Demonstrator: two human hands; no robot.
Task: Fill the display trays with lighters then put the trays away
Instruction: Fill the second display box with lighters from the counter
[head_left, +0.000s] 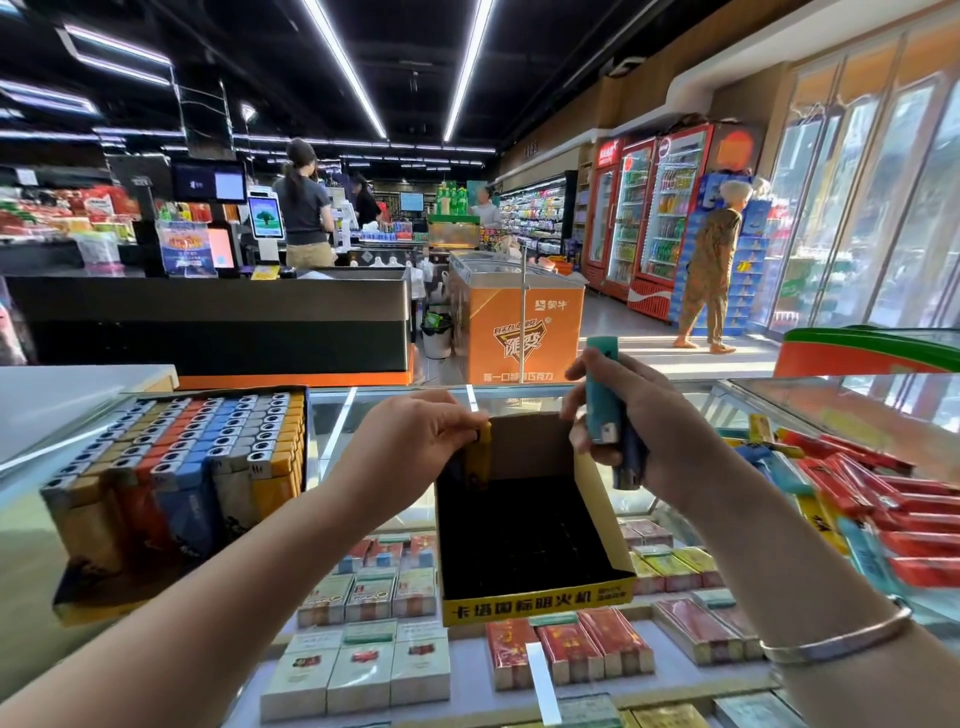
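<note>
Empty display tray (524, 525): open-topped cardboard box, black interior, yellow front lip printed with black characters; resting on glass counter top (332, 447), centre of view, tilted slightly toward camera. Yellow lighter (479, 457): flat rectangular plastic body, standing upright at tray's far left corner, pinched at its top by left hand (415, 447); fingers closed narrowly on it. Right hand (644, 431): closed around a small bundle of lighters above tray's far right corner; teal lighter (601, 389) upright and tallest, blue lighter (629, 462) lower in the palm; exact count in the bundle unclear. Smooth silver bangle (836, 642) on right wrist.

Filled display tray (176, 488): left of empty tray, well apart, packed in tight rows of lighters with grey, tan, orange, blue and yellow bodies and metal tops. Loose lighters (872, 514): heap on glass at right, mostly red, some yellow and teal, lying flat and crossed. Boxed cigarette packs (374, 670) in rows beneath the glass. Orange chest freezer (519, 317) beyond the counter.
</note>
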